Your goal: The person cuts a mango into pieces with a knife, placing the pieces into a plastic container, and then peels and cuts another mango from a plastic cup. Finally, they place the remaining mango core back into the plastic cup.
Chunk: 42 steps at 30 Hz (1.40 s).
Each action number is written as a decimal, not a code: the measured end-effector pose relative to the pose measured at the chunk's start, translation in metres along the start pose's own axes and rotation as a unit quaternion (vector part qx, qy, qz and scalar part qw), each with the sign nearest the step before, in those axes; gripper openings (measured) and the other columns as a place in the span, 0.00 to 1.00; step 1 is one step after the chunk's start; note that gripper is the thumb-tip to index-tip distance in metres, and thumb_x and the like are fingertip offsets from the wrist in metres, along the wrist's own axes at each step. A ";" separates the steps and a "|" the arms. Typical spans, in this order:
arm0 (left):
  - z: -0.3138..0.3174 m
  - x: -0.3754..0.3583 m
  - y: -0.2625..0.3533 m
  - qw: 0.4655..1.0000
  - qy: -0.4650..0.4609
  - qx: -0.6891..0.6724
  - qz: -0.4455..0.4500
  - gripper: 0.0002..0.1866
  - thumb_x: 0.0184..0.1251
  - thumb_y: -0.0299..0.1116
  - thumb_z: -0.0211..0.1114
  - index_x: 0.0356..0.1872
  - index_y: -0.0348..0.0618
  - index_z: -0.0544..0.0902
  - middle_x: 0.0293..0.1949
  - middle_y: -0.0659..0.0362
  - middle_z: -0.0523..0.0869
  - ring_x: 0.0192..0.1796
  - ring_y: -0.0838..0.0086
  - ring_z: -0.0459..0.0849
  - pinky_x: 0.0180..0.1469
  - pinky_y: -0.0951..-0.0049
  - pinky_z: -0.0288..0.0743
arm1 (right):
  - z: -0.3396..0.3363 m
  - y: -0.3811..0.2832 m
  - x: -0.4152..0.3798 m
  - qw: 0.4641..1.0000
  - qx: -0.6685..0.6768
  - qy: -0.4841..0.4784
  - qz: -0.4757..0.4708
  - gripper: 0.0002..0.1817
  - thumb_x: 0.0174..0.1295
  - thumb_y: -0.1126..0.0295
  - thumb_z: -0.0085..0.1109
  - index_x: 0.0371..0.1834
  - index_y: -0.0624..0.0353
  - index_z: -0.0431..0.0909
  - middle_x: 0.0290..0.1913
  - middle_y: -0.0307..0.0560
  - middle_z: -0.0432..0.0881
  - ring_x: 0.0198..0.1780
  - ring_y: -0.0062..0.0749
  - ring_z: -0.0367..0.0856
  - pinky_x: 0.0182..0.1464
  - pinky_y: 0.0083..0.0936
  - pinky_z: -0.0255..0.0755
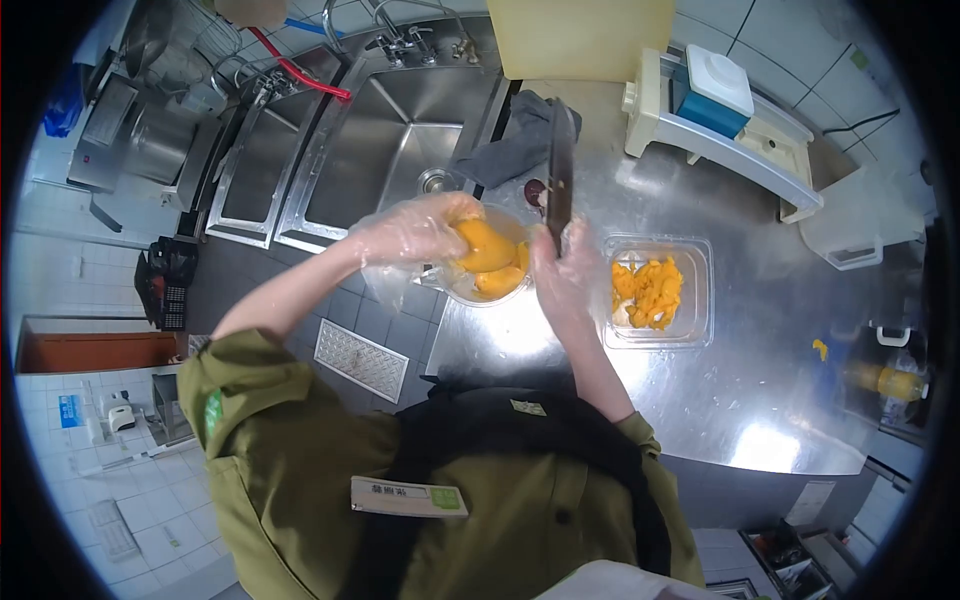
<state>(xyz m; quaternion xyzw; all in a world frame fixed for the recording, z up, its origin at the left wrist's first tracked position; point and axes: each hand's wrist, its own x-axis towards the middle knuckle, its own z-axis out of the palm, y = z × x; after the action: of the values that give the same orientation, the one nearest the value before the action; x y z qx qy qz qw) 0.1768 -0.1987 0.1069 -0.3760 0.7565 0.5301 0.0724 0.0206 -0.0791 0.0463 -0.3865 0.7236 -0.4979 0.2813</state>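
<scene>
A clear plastic glove covers my left hand (420,230), whose fingers are wrapped round a peeled yellow-orange fruit (485,248). This fruit is over a clear round container (462,292), where more orange fruit (498,282) shows. My right hand (565,262), gloved too, grips a knife (561,175) with its broad dark blade pointing away from me. The blade is seen nearly edge-on, and its handle is mostly hidden. To the right of my right hand, a clear square tub (698,318) holds orange fruit pieces (655,292) on the steel counter (760,370).
Two steel sinks (385,150) lie at the left. Beyond the knife are a grey cloth (515,140) and a yellowish board (585,40). A cream rack (720,160) holds a teal-and-white box (712,92). A white jug (860,225) and a yellow bottle (895,382) stand right.
</scene>
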 end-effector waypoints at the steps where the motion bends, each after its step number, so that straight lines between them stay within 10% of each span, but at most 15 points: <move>1: 0.002 -0.004 -0.006 0.995 0.016 -0.096 -0.004 0.21 0.47 0.29 0.57 0.48 0.42 0.72 0.43 0.59 0.78 0.46 0.71 0.77 0.51 0.73 0.69 | -0.009 -0.010 -0.008 0.999 0.007 0.003 -0.034 0.11 0.56 0.72 0.53 0.42 0.59 0.70 0.34 0.54 0.77 0.33 0.40 0.79 0.36 0.29 0.71; 5: 0.028 -0.009 -0.026 0.852 0.040 -0.516 0.073 0.20 0.50 0.28 0.58 0.48 0.46 0.72 0.45 0.57 0.75 0.48 0.68 0.75 0.53 0.69 0.70 | 0.002 -0.010 -0.021 0.993 0.015 0.002 -0.119 0.06 0.61 0.71 0.50 0.36 0.62 0.69 0.26 0.43 0.72 0.26 0.21 0.72 0.25 0.24 0.66; 8: 0.051 -0.002 -0.014 0.681 0.028 -0.715 0.158 0.18 0.54 0.29 0.58 0.48 0.45 0.71 0.46 0.56 0.74 0.48 0.69 0.75 0.55 0.68 0.70 | 0.012 -0.017 -0.025 0.965 0.240 -0.107 0.022 0.06 0.62 0.70 0.50 0.37 0.59 0.69 0.25 0.38 0.70 0.23 0.14 0.68 0.21 0.16 0.62; 12: 0.068 0.021 -0.021 0.599 0.179 -0.772 0.116 0.22 0.61 0.50 0.58 0.47 0.44 0.71 0.41 0.58 0.75 0.42 0.72 0.75 0.47 0.70 0.73 | 0.024 -0.021 -0.040 0.912 0.359 -0.154 0.124 0.11 0.64 0.71 0.45 0.49 0.59 0.71 0.25 0.32 0.69 0.20 0.10 0.64 0.20 0.11 0.60; 17: 0.059 0.010 -0.036 0.722 0.180 -0.634 0.211 0.33 0.59 0.65 0.44 0.49 0.45 0.70 0.39 0.59 0.76 0.24 0.82 0.64 0.27 0.84 0.63 | -0.002 -0.022 -0.036 0.983 0.142 -0.119 -0.016 0.12 0.64 0.67 0.49 0.48 0.59 0.73 0.28 0.33 0.74 0.28 0.12 0.68 0.30 0.16 0.65; 21: 0.057 -0.002 -0.038 0.796 0.214 -0.502 0.263 0.32 0.58 0.62 0.52 0.52 0.44 0.69 0.41 0.60 0.76 0.31 0.83 0.72 0.32 0.85 0.68 | -0.018 -0.048 -0.036 0.992 0.051 -0.072 -0.090 0.12 0.62 0.70 0.52 0.48 0.61 0.72 0.29 0.40 0.76 0.30 0.18 0.72 0.34 0.20 0.68; 29: 0.058 0.003 -0.046 0.808 0.230 -0.411 0.353 0.30 0.48 0.48 0.71 0.49 0.42 0.71 0.49 0.60 0.72 0.51 0.75 0.73 0.52 0.76 0.70 | -0.021 -0.061 -0.043 0.973 -0.055 -0.041 -0.218 0.10 0.62 0.73 0.52 0.46 0.61 0.74 0.29 0.43 0.75 0.30 0.27 0.72 0.36 0.22 0.66; 42: 0.047 -0.021 -0.017 0.854 0.244 -0.274 0.368 0.31 0.43 0.35 0.75 0.50 0.40 0.72 0.47 0.60 0.75 0.47 0.74 0.76 0.51 0.75 0.71 | -0.023 -0.075 -0.054 0.948 -0.085 0.045 -0.305 0.11 0.59 0.76 0.55 0.46 0.61 0.75 0.31 0.47 0.79 0.30 0.32 0.77 0.35 0.22 0.70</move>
<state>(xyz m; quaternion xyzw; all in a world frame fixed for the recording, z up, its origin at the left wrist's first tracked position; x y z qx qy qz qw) 0.1892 -0.1507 0.0854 -0.1922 0.6568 0.5952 -0.4212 0.0526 -0.0370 0.1260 -0.5881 0.6230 -0.5134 0.0496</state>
